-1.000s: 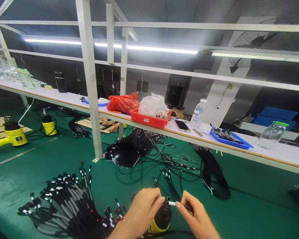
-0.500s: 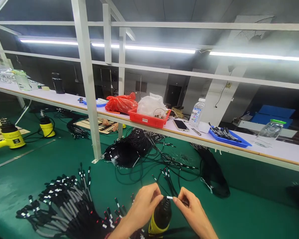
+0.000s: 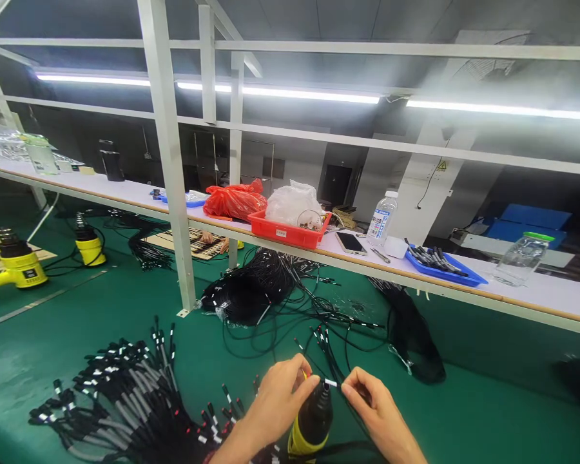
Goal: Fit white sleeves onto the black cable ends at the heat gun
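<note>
Low in the view, my left hand (image 3: 281,394) pinches the end of a thin black cable, and a small red-yellow bit shows at its fingertips. A short white sleeve (image 3: 330,383) sits on the cable between my hands, just above the dark nozzle of an upright yellow heat gun (image 3: 310,428). My right hand (image 3: 377,401) is closed in a pinch on the same cable, to the right of the sleeve. To the left lies a big bundle of black cables (image 3: 125,393) with grey sections and white-marked ends. Several loose cables (image 3: 326,345) lie just beyond my hands.
A white shelf (image 3: 464,293) crosses above the green table, bearing a red tray (image 3: 287,233), a phone (image 3: 350,242), a bottle (image 3: 383,218), a blue tray (image 3: 471,278) and a jar (image 3: 521,261). A white post (image 3: 169,154) stands left. Another person's hand (image 3: 206,238) shows behind it.
My right hand has shifted slightly right, away from the white sleeve, which now tilts a little. The left fingertips have moved slightly right, and a red-yellow bit now shows there.
</note>
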`<state>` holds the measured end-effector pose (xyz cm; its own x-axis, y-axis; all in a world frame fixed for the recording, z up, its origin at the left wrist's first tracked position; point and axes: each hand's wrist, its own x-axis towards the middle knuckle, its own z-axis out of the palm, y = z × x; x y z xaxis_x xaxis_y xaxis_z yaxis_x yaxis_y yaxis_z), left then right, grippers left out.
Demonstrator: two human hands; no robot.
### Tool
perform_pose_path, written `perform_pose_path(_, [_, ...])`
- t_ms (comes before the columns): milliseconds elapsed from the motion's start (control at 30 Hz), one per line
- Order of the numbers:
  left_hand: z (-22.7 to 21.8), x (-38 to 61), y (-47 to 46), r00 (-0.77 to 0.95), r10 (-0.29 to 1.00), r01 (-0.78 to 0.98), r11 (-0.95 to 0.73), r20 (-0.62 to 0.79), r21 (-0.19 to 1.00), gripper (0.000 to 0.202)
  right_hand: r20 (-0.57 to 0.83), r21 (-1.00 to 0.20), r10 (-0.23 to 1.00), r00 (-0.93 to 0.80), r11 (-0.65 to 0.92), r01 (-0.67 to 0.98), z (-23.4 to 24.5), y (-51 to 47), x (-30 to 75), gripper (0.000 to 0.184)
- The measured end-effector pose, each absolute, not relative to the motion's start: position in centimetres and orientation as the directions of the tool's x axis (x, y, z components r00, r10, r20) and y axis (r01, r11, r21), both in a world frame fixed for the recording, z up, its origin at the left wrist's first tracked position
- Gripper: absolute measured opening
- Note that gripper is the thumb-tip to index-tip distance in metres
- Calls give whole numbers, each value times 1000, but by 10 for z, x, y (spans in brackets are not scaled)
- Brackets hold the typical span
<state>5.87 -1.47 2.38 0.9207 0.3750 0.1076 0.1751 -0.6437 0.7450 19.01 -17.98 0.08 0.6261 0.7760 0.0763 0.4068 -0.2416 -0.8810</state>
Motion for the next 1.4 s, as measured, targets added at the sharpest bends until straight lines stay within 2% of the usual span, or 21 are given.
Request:
perform_pose_path(100, [26,60,-16,922,380,243,-717,75,654,37,93,-887,770,631,-224,405,1,-180,189,32])
perform_pose_path(167, [26,60,-17,922,380,252,-730,70,635,42,104,-884,763,639,-224,410,1,-179,188,30])
perform_pose_path(500, [21,58,-15,905,415,188,-581,90,792,18,118,-855,726,677,-273,441,8,-175,184,26])
perform_pose_path(667, [19,58,-14,902,415,150,-565,122,812,9,92,-817,742,664,-325,476,12,-177,186,29])
perform_pose_path(933, [25,59,-17,921,385,236,-680,64,694,41,106,-838,747,656,-287,463,9,-181,187,28])
perform_pose_path(1033, [24,59,-17,924,375,211,-658,71,723,39,121,-832,741,660,-287,475,9,-180,187,26])
perform_pose_path(1200, [20,57,-15,924,373,172,-600,83,781,19,135,-831,727,673,-287,476,11,-178,188,23])
perform_pose_path(1300, [18,57,-15,921,380,177,-601,83,780,23,133,-830,728,672,-289,477,12,-179,188,23])
perform_pose_path(1400, [17,60,-16,916,389,184,-616,93,766,36,145,-822,736,661,-283,495,11,-180,187,25])
